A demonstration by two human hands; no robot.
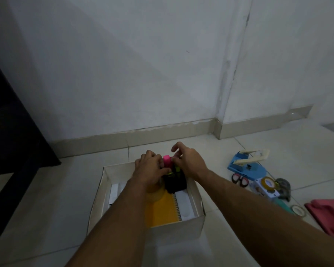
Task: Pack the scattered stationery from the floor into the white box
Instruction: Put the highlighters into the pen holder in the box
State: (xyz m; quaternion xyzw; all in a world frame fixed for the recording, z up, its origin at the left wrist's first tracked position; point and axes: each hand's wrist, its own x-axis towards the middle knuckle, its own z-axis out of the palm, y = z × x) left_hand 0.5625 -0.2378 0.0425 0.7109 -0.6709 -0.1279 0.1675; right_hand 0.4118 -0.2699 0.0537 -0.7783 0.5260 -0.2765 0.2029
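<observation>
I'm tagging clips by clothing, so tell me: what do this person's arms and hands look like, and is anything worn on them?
The left forearm and right forearm are bare down to the frame's edge; no sleeve shows. The left hand and right hand wear no gloves. No watch, bracelet or ring is visible, though in this dim light a thin band could be missed.

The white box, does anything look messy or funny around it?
Yes. To the right of the white box, a blue hole punch, scissors and a tape roll lie jumbled on the floor, not packed yet. Inside, nothing looks spilled or broken.
</observation>
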